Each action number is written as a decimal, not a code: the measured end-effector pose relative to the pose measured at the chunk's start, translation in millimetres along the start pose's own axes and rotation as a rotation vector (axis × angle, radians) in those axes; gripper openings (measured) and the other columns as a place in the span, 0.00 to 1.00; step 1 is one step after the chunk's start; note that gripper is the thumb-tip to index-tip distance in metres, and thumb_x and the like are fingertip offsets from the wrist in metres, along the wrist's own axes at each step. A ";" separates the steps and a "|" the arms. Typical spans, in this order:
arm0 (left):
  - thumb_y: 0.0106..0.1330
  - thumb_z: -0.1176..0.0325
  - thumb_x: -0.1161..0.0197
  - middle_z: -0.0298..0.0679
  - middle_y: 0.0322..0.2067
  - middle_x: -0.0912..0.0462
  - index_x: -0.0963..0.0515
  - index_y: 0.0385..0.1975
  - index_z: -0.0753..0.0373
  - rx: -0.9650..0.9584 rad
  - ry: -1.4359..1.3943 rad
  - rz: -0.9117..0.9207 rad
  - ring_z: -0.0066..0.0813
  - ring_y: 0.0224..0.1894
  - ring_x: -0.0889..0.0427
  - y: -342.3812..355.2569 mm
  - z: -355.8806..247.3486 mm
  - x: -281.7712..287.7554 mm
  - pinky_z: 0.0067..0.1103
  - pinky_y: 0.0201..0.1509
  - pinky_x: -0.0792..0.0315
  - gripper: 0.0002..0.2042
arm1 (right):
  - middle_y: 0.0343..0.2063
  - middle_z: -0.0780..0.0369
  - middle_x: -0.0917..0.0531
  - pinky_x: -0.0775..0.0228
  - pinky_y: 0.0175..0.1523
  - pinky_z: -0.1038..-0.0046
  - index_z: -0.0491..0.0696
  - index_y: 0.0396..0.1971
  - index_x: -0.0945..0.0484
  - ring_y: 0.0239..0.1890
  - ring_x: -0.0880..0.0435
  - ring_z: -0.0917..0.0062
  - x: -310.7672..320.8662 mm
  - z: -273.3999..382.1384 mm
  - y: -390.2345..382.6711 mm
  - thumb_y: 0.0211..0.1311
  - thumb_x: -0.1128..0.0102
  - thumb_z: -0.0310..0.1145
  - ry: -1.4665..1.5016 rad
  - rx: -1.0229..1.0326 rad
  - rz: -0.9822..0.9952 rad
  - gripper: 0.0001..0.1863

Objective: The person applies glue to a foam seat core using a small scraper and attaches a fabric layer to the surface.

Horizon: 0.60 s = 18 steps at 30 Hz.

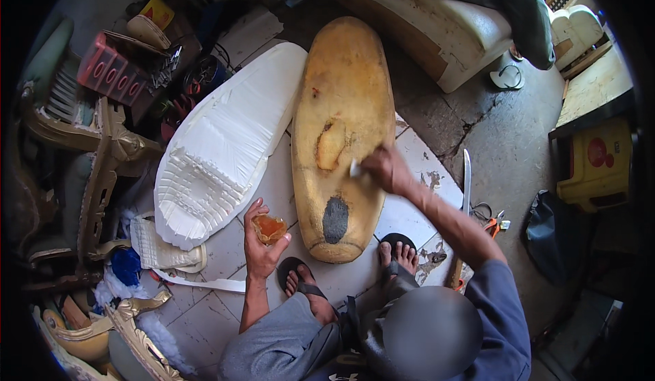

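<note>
My left hand (260, 252) grips a small cup of amber, glue-like substance (268, 228) left of a long tan padded piece (341, 74), shaped like a rounded seat. My right hand (387, 171), slightly blurred, has its fingers closed on a small pale flat applicator (356, 168) over the right half of that piece. The piece has an irregular darker-edged patch (331, 145) in its middle and a dark grey oval (334, 218) near its lower end. A long white carved foam piece (222, 135) lies alongside on the left.
Gilded frames (109, 149), a pink organizer (116, 74) and white offcuts (164, 241) crowd the left. A long blade (466, 183) and orange-handled tool (494, 225) lie at right, near a yellow container (593, 166). Another person's legs (518, 19) rest on an upholstered block (443, 39) behind.
</note>
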<state>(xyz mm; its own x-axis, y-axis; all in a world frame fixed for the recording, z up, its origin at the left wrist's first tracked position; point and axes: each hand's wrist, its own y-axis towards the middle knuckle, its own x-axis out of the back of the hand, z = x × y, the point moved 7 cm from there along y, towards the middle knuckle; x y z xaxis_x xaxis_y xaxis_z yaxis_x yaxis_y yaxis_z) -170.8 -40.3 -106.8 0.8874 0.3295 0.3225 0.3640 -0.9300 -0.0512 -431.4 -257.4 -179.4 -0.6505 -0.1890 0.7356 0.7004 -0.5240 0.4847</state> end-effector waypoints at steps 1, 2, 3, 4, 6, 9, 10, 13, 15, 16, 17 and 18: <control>0.53 0.72 0.28 0.51 0.72 0.38 0.32 0.63 0.64 0.022 -0.012 0.001 0.39 0.70 0.33 -0.8 0.1 1.3 0.32 0.74 0.36 0.34 | 0.30 0.64 0.13 0.28 0.63 0.58 0.54 0.33 0.10 0.51 0.18 0.61 0.5 34.7 -6.2 0.49 0.32 0.30 0.087 0.077 0.023 0.10; 0.53 0.72 0.27 0.51 0.72 0.38 0.33 0.63 0.64 0.041 -0.034 0.014 0.39 0.70 0.33 0.3 -0.8 -3.2 0.32 0.74 0.36 0.34 | 0.32 0.64 0.12 0.28 0.62 0.58 0.54 0.34 0.10 0.50 0.18 0.62 7.3 41.9 -8.0 0.50 0.33 0.29 0.100 0.017 0.082 0.10; 0.53 0.72 0.27 0.51 0.72 0.38 0.33 0.63 0.64 0.061 -0.053 0.026 0.39 0.70 0.33 2.5 -1.5 -7.7 0.32 0.74 0.37 0.35 | 0.33 0.64 0.12 0.28 0.61 0.57 0.54 0.36 0.10 0.50 0.18 0.62 11.0 41.2 -9.1 0.51 0.33 0.28 0.116 -0.042 0.139 0.11; 0.53 0.72 0.27 0.51 0.72 0.39 0.33 0.63 0.64 0.079 -0.048 0.037 0.39 0.70 0.33 5.3 -2.4 -12.2 0.32 0.74 0.36 0.35 | 0.36 0.65 0.11 0.28 0.60 0.58 0.54 0.38 0.10 0.49 0.19 0.63 13.0 10.8 0.8 0.53 0.33 0.28 0.035 -0.046 0.087 0.12; 0.52 0.72 0.27 0.51 0.73 0.39 0.33 0.64 0.64 0.128 -0.026 0.082 0.39 0.71 0.33 9.0 -7.4 -21.2 0.32 0.73 0.36 0.36 | 0.40 0.66 0.11 0.27 0.57 0.61 0.55 0.41 0.10 0.49 0.20 0.64 38.3 -48.4 31.4 0.57 0.34 0.28 -0.155 -0.170 -0.097 0.12; 0.52 0.75 0.25 0.51 0.71 0.38 0.35 0.63 0.64 -0.013 -0.010 0.115 0.38 0.66 0.29 14.9 -4.3 -28.7 0.30 0.68 0.29 0.36 | 0.41 0.67 0.12 0.26 0.55 0.65 0.53 0.41 0.10 0.49 0.21 0.65 86.6 -109.2 88.3 0.58 0.36 0.27 -0.378 -0.273 -0.376 0.12; 0.51 0.75 0.25 0.51 0.71 0.38 0.35 0.63 0.64 -0.066 0.057 0.127 0.38 0.67 0.30 17.7 -2.4 -28.6 0.30 0.68 0.29 0.37 | 0.40 0.67 0.12 0.26 0.55 0.65 0.53 0.40 0.10 0.49 0.21 0.66 87.4 -125.6 98.3 0.57 0.36 0.27 -0.387 -0.278 -0.360 0.12; 0.52 0.75 0.25 0.51 0.71 0.39 0.35 0.63 0.65 -0.032 0.009 0.132 0.39 0.67 0.30 21.4 -11.0 -38.4 0.30 0.68 0.29 0.36 | 0.38 0.66 0.12 0.26 0.55 0.64 0.51 0.39 0.10 0.48 0.21 0.66 82.3 -155.7 90.7 0.55 0.36 0.26 -0.400 -0.280 -0.262 0.13; 0.52 0.73 0.26 0.51 0.72 0.39 0.34 0.63 0.63 0.010 -0.016 0.122 0.40 0.70 0.32 23.5 -10.6 -41.2 0.32 0.71 0.33 0.35 | 0.37 0.66 0.12 0.26 0.55 0.63 0.52 0.39 0.10 0.47 0.21 0.65 67.0 -145.3 65.6 0.53 0.35 0.27 -0.368 -0.243 -0.176 0.13; 0.52 0.73 0.27 0.51 0.73 0.39 0.33 0.62 0.62 0.031 -0.021 0.115 0.40 0.71 0.33 22.7 -9.2 -38.8 0.32 0.72 0.34 0.35 | 0.36 0.65 0.13 0.26 0.54 0.63 0.52 0.38 0.10 0.46 0.20 0.65 52.8 -130.6 51.6 0.51 0.34 0.27 -0.339 -0.245 -0.076 0.13; 0.52 0.73 0.27 0.51 0.73 0.39 0.33 0.62 0.62 0.048 -0.031 0.110 0.41 0.71 0.33 22.2 -7.1 -36.2 0.32 0.72 0.34 0.35 | 0.34 0.65 0.13 0.26 0.54 0.64 0.52 0.38 0.10 0.45 0.19 0.65 38.8 -111.2 34.1 0.50 0.33 0.27 -0.312 -0.246 0.021 0.14; 0.52 0.73 0.27 0.51 0.72 0.39 0.33 0.63 0.62 0.070 -0.046 0.114 0.41 0.71 0.33 20.4 -3.6 -35.8 0.32 0.72 0.34 0.35 | 0.35 0.64 0.13 0.27 0.54 0.64 0.53 0.37 0.10 0.44 0.19 0.64 32.0 -82.9 13.7 0.50 0.32 0.27 -0.264 -0.205 0.021 0.13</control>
<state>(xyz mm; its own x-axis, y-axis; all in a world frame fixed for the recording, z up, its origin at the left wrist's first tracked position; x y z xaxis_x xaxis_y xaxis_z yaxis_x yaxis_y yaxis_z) -196.2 -71.6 -116.0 0.9354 0.2313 0.2676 0.2778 -0.9487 -0.1510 -467.1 -339.5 -188.4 -0.5190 0.0065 0.8547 0.6214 -0.6838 0.3825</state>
